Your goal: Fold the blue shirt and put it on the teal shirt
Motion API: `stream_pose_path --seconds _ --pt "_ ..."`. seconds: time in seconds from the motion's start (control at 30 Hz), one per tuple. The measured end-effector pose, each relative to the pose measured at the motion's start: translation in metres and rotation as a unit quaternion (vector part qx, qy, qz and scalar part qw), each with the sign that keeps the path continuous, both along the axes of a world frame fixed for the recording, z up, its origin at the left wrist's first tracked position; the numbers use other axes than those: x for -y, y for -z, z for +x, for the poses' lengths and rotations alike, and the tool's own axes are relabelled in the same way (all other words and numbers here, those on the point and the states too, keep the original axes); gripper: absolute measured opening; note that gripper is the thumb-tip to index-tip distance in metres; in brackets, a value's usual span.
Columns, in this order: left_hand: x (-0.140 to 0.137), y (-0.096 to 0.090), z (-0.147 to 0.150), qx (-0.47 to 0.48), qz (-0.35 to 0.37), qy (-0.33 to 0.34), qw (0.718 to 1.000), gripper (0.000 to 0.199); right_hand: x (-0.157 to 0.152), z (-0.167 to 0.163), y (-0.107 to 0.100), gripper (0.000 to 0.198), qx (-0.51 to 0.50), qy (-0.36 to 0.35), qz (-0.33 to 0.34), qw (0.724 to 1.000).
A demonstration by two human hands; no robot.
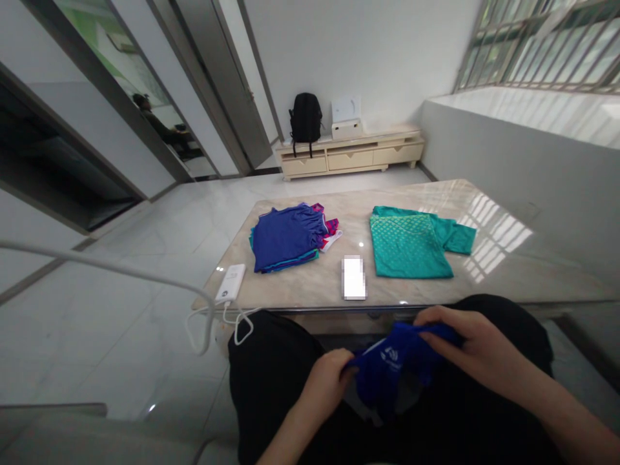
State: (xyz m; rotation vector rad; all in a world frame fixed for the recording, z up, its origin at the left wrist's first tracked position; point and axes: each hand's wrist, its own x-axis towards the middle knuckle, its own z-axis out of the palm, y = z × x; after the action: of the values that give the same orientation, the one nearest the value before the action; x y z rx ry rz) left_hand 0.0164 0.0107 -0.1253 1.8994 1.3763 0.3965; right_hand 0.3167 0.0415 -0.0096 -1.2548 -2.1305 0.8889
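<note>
A royal-blue garment [394,365] with small white lettering hangs bunched between my two hands, above my lap. My left hand [330,376] pinches its left end. At its right end, my right hand [458,336] grips the cloth between thumb and fingers. The garment's lower part drops into shadow between my legs, and its exact kind does not show. Beyond my knees, on the table [310,294], lies a stack of folded clothes [288,236] with a dark blue one on top. To its right a green shirt [411,245] lies flat, partly folded, its sleeve pointing right.
A phone-like white rectangle [354,278] lies on the table between the clothes. A white power bank [231,283] with a white cable [208,323] sits at the left edge. Against the far wall, a low cabinet [349,158] bears a black backpack [305,118]. Another person [159,123] sits beyond the doorway.
</note>
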Motion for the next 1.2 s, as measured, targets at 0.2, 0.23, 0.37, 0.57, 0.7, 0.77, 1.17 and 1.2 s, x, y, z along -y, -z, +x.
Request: stream_pose_path --seconds 0.2,0.23,0.37,0.57,0.7,0.77,1.17,1.2 --pt "-0.008 -0.014 -0.018 0.064 0.169 -0.094 0.979 0.010 -0.005 0.026 0.003 0.023 -0.002 0.026 0.025 0.999" --pt "-0.009 -0.018 -0.020 0.076 0.177 -0.105 0.976 0.011 -0.005 0.028 0.005 0.024 -0.007 0.030 0.024 0.999" --pt "-0.012 -0.031 -0.027 0.142 0.064 -0.144 0.977 0.009 -0.005 0.035 0.010 0.026 -0.011 0.063 0.034 0.997" --pt "-0.015 -0.050 -0.034 0.263 -0.086 -0.169 0.946 0.047 -0.005 0.045 0.024 0.030 0.001 0.157 0.054 0.986" --pt "-0.018 -0.064 -0.038 0.222 -0.077 -0.168 0.957 0.026 -0.005 0.045 0.026 0.030 -0.023 0.165 0.078 0.983" --pt "-0.020 -0.070 -0.041 0.202 -0.068 -0.155 0.965 0.019 -0.004 0.043 0.025 0.029 -0.032 0.165 0.079 0.983" --pt "-0.019 -0.066 -0.017 0.386 -0.227 -0.161 0.880 0.038 0.000 0.018 0.038 0.040 -0.201 0.143 -0.184 0.952" --pt "-0.016 -0.063 -0.007 0.393 -0.232 -0.163 0.875 0.039 0.003 0.007 0.041 0.040 -0.218 0.139 -0.203 0.944"
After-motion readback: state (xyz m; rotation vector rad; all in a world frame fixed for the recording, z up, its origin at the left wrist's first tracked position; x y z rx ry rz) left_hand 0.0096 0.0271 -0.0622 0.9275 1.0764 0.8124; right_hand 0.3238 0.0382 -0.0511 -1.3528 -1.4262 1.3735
